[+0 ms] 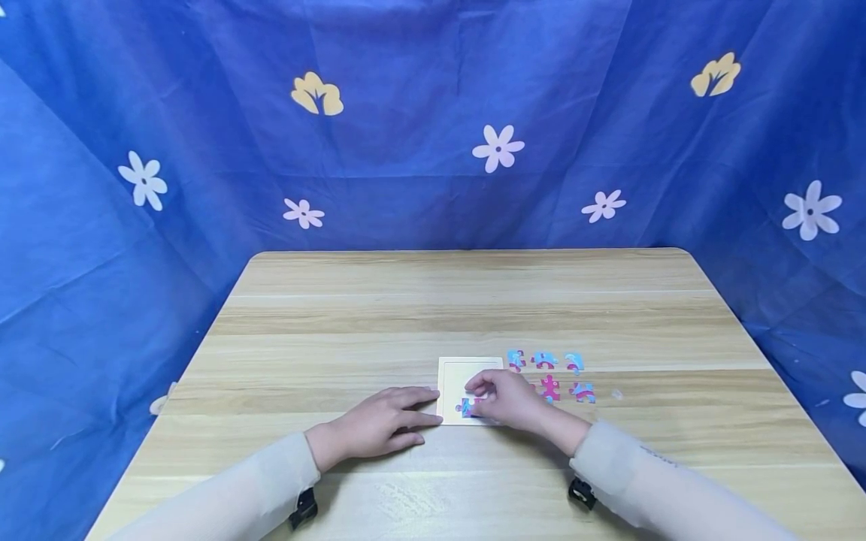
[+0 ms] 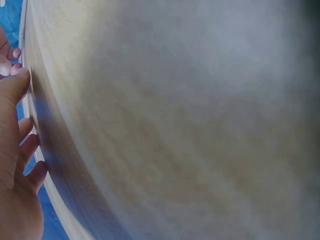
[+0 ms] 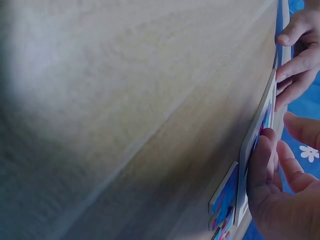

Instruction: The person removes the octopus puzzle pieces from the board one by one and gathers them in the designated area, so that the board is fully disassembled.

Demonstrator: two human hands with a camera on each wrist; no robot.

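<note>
A pale square puzzle tray (image 1: 449, 376) lies on the table in front of the person. Flat and palm down, the left hand (image 1: 382, 421) has its fingers spread, with fingertips right at the tray's left edge. Over the tray's lower right is the right hand (image 1: 510, 400), its thumb low at a blue and pink jigsaw piece (image 1: 467, 408) lying in the tray. The right hand's other fingers (image 3: 295, 170) are held up, apart from the thumb. Part of the piece is hidden beneath this hand.
Several loose jigsaw pieces lie right of the tray, among them a blue one (image 1: 573, 361), a pink one (image 1: 551, 388) and a mixed one (image 1: 582, 391). The wooden table (image 1: 379, 300) reaches back to a blue flowered curtain (image 1: 406, 135).
</note>
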